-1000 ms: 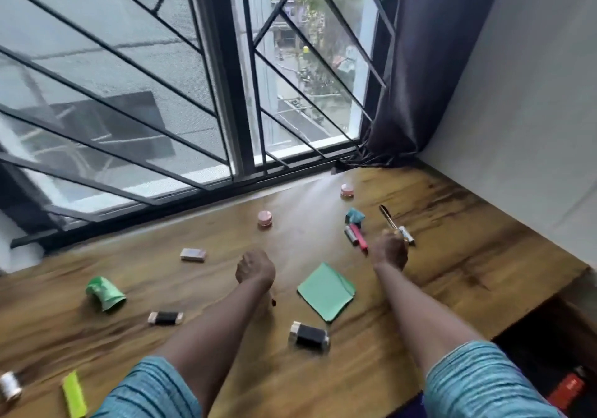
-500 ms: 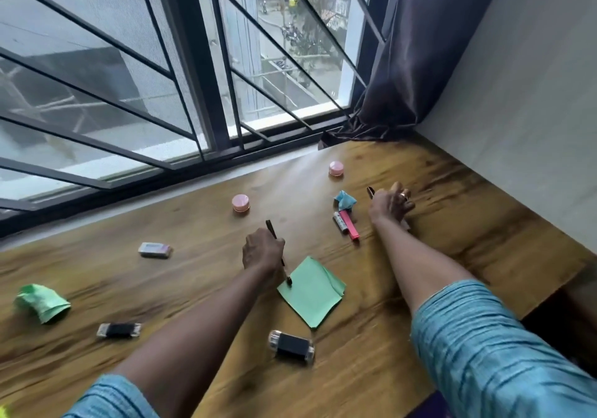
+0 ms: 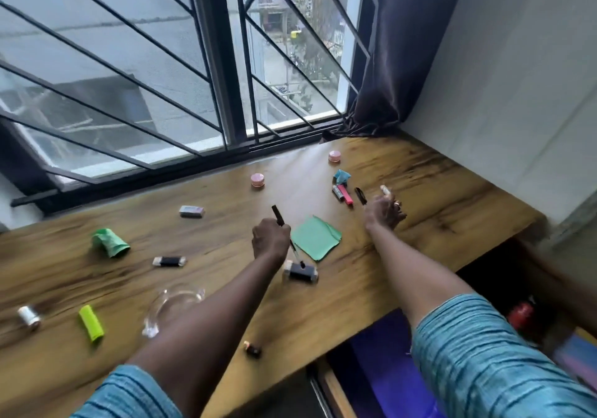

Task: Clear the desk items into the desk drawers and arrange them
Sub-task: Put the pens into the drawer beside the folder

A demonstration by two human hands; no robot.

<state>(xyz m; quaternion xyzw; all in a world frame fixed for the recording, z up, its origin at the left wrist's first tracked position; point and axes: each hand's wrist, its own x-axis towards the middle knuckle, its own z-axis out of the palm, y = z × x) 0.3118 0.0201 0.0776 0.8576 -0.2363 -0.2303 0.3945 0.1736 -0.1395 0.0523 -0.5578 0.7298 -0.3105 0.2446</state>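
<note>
Black pen (image 3: 277,215): gripped in the left hand (image 3: 270,240), slanting above the tabletop (image 3: 452,198).
Right hand (image 3: 384,212): fingers curled round a pale-tipped stick (image 3: 385,189).
Green paper (image 3: 316,238): flat between both hands.
Writing: too blurred to read.

No text or label is readable on anything

left sleeve (image 3: 129,392), right sleeve (image 3: 491,353): teal, faint darker stripes; ring (image 3: 396,204) on right hand (image 3: 384,213).
</note>
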